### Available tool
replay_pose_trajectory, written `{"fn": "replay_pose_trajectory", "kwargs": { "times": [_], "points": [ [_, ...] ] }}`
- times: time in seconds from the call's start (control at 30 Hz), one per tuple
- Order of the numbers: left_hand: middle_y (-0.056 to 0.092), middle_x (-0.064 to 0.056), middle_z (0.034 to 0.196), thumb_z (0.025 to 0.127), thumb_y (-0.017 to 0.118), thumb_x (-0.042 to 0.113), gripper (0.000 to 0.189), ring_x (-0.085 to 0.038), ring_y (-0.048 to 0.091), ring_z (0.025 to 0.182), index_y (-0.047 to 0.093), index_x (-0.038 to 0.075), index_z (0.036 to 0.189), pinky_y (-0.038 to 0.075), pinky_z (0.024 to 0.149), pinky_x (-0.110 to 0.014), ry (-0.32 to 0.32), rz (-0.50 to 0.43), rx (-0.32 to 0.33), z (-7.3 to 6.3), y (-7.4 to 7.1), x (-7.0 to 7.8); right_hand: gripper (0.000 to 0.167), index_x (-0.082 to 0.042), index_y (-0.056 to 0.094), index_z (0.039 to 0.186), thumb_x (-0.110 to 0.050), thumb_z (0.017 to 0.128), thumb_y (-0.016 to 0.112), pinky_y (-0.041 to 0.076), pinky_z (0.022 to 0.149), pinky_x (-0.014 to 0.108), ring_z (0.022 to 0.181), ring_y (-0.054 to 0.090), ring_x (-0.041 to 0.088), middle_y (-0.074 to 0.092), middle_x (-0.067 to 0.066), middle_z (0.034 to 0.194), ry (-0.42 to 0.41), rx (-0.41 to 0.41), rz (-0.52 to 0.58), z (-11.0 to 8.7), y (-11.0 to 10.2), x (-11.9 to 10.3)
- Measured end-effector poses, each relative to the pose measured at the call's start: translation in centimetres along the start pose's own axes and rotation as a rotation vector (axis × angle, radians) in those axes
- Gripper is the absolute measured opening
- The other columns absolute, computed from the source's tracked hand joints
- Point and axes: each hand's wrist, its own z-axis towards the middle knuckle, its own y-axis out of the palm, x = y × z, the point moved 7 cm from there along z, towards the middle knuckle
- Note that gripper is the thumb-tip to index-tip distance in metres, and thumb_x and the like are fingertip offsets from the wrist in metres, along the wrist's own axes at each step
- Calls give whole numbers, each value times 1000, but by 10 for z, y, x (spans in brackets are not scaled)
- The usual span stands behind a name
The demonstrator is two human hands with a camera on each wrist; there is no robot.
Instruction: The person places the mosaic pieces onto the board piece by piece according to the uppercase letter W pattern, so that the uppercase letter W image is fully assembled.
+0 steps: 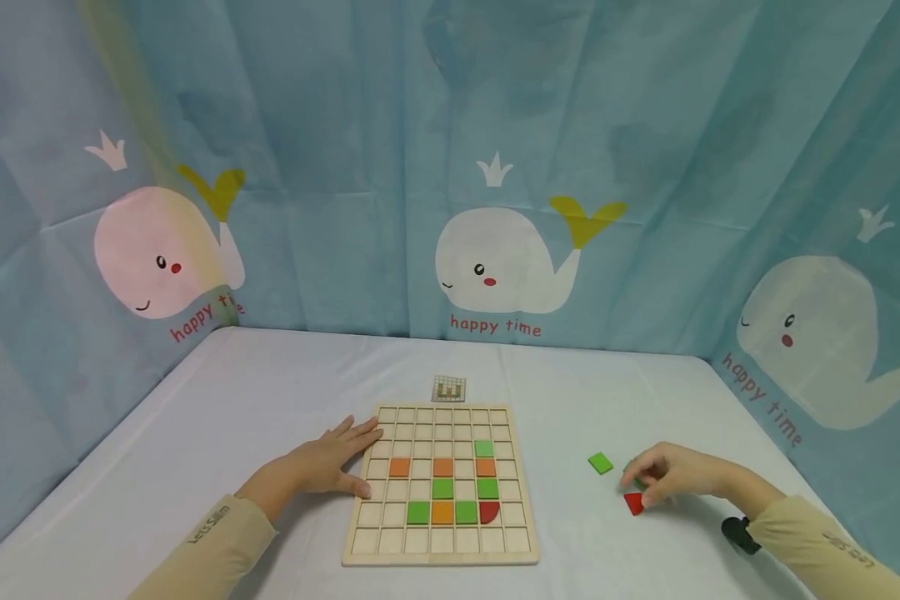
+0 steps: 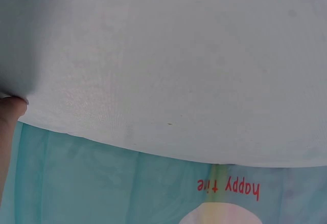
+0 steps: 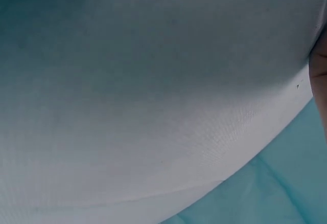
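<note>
On the white table lies a wooden grid board with green and orange square tiles and a dark red quarter-round tile in some cells. My left hand rests at the board's left edge, fingers spread, thumb on the frame. To the right of the board, my right hand is low over a red tile, thumb at its right side and fingertips just above it. Whether it pinches the tile is unclear. Beneath those fingers a green piece shows partly. Another green square tile lies to the left.
A small patterned card lies behind the board. Under the right sleeve is a black object, partly hidden. Blue curtains with whale prints stand around the table's back and sides.
</note>
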Motion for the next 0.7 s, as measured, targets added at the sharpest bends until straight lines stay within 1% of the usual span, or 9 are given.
{"fn": "replay_pose_trajectory", "kwargs": {
  "times": [0.27, 0.4, 0.53, 0.7],
  "points": [
    [21, -11, 160, 77, 72, 56, 96, -45, 11, 144, 34, 7, 151, 20, 107, -68, 17, 4, 10, -1, -1, 4, 25, 5, 70, 107, -6, 85, 73, 33, 51, 20, 61, 38, -1, 40, 15, 64, -46, -16, -56, 3, 3, 2],
    [21, -11, 160, 77, 72, 55, 96, -45, 11, 144, 34, 8, 151, 20, 107, -68, 17, 3, 9, -1, -1, 4, 25, 2, 72, 106, -10, 83, 75, 32, 50, 20, 61, 37, -2, 40, 4, 62, -36, -5, -91, 4, 3, 4],
    [21, -11, 160, 77, 72, 54, 96, -45, 11, 144, 33, 7, 151, 20, 107, -68, 19, -1, 4, -2, 0, 4, 24, 0, 73, 103, -12, 82, 76, 31, 50, 20, 61, 37, -2, 40, -6, 65, -22, 10, -112, 3, 3, 4],
    [20, -12, 160, 78, 73, 53, 96, -46, 10, 144, 33, 7, 151, 19, 107, -68, 28, -4, 7, -1, -1, 5, 22, 0, 74, 100, -10, 80, 77, 31, 51, 19, 62, 38, -3, 42, -13, 69, 0, 28, -126, 3, 3, 4]
  ]
}}
